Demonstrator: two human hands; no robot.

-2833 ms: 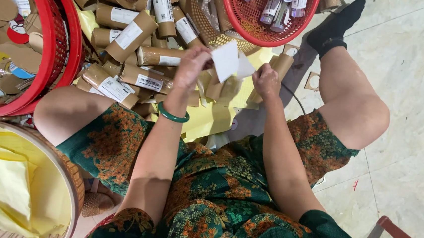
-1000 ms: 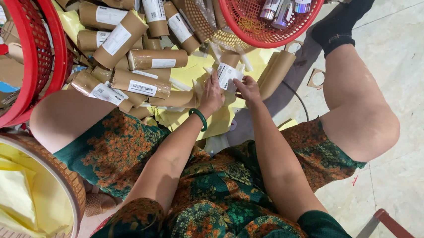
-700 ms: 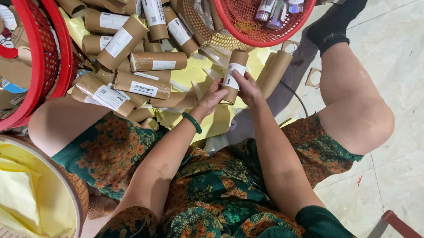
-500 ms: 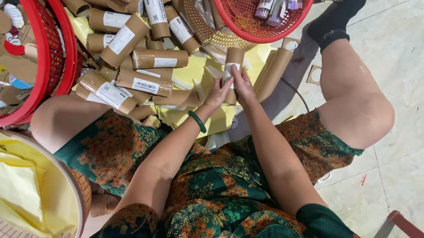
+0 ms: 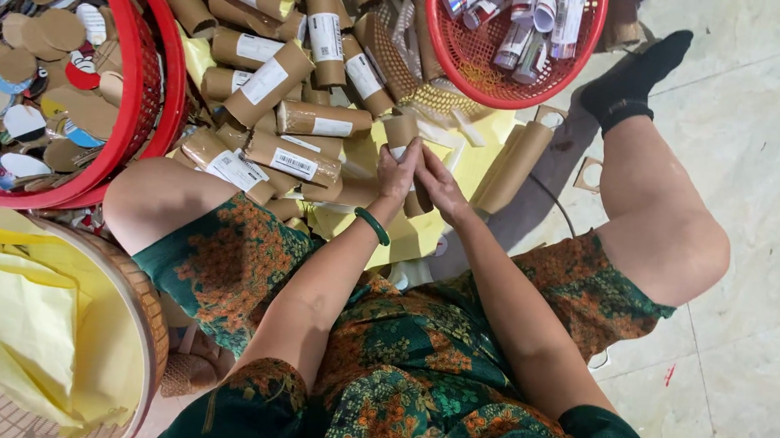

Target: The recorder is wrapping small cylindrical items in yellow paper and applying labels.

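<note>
Hands [image 5: 419,175] clasp upright cardboard tube [image 5: 403,130].

Both hands [image 5: 418,177] around a cardboard tube [image 5: 403,133]

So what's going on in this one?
A person sits on the floor with both hands together around one brown cardboard tube, the left hand and right hand pressing its sides. A pile of labelled tubes lies just ahead on yellow paper. A red basket of round card discs sits to the left, and a smaller red basket of wrapped tubes is ahead.
</note>
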